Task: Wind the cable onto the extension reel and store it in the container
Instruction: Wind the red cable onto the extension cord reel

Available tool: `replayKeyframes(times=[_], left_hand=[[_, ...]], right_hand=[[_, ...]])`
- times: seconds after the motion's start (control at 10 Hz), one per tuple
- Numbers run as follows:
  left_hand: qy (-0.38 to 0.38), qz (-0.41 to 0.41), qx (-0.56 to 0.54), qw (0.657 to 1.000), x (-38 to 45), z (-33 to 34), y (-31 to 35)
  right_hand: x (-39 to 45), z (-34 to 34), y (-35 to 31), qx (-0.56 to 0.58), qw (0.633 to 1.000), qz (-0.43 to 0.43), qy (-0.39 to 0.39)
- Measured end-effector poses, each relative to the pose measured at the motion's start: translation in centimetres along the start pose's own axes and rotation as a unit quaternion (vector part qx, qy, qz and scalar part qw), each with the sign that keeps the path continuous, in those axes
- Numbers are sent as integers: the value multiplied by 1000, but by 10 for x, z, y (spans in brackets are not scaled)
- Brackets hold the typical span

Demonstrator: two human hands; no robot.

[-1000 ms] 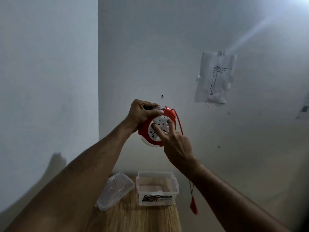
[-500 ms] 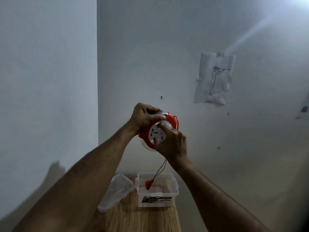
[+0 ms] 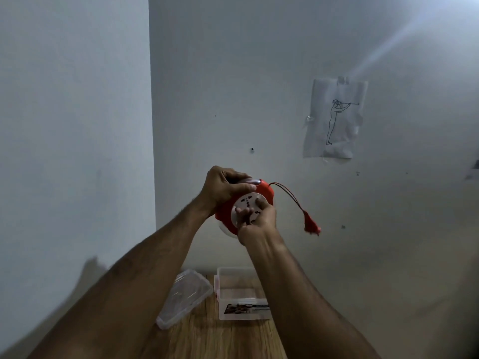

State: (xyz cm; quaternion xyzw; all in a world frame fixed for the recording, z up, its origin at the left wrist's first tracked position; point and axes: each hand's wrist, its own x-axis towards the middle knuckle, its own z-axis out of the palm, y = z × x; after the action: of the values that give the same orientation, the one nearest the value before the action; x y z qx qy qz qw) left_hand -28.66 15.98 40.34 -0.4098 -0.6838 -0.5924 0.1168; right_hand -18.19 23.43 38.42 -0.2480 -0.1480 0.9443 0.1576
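Observation:
I hold a round red extension reel [image 3: 267,190] with a white socket face up in front of the wall. My left hand [image 3: 222,187] grips its top and left rim. My right hand [image 3: 256,221] presses its fingers into the white socket face. A short length of red cable [image 3: 290,195] sticks out from the reel's right side and ends in a red plug [image 3: 312,226] swinging in the air. Below, a clear plastic container [image 3: 233,296] stands open on the wooden table [image 3: 220,340], partly hidden by my right forearm.
The container's clear lid [image 3: 185,296] lies on the table just left of it. White walls meet in a corner on the left. A paper sheet with a line drawing [image 3: 335,119] hangs on the wall at the right.
My right hand has turned the socket face round. The loose cable has got shorter, and the plug has swung from hanging over the container up to the right of the reel.

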Motion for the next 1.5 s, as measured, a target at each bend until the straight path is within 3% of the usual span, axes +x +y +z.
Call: replayKeyframes(times=[0.1, 0.2, 0.3, 0.4, 0.5, 0.7, 0.8, 0.9, 1.1, 1.2, 1.3, 1.4, 1.5], left_hand=[[9, -9, -27, 1000, 0, -1, -2], [13, -16, -44, 999, 3, -4, -2], [23, -27, -64, 997, 5, -10, 1], [24, -35, -79, 996, 6, -15, 5], [4, -39, -87, 995, 7, -17, 6], [-24, -37, -54, 998, 6, -12, 9], [-28, -27, -30, 999, 5, -6, 8], [-25, -23, -18, 999, 6, -2, 8], [10, -19, -59, 998, 5, 0, 9], [15, -16, -39, 999, 7, -2, 10], [-1, -14, -25, 1000, 10, -7, 13], [9, -20, -35, 999, 8, -13, 14], [37, -46, -96, 994, 1, -20, 14]], right_hand=[[-5, 2, -7, 63, 997, 45, -19], [-6, -5, -5, -27, 999, 8, -44], [1, -24, -2, -376, 862, -336, -42], [20, -48, -7, -630, 350, -688, -91], [30, -59, -16, -717, 164, -672, -92], [36, -56, -28, -732, 76, -672, -84], [34, -48, -34, -716, 81, -687, -98], [33, -44, -34, -678, 193, -697, -129], [27, -35, -16, -553, 521, -648, -63], [28, -31, -8, -509, 619, -597, -43], [27, -30, -3, -489, 651, -579, -41], [28, -32, -6, -519, 595, -605, -96], [31, -42, -21, -517, 532, -664, -97]])
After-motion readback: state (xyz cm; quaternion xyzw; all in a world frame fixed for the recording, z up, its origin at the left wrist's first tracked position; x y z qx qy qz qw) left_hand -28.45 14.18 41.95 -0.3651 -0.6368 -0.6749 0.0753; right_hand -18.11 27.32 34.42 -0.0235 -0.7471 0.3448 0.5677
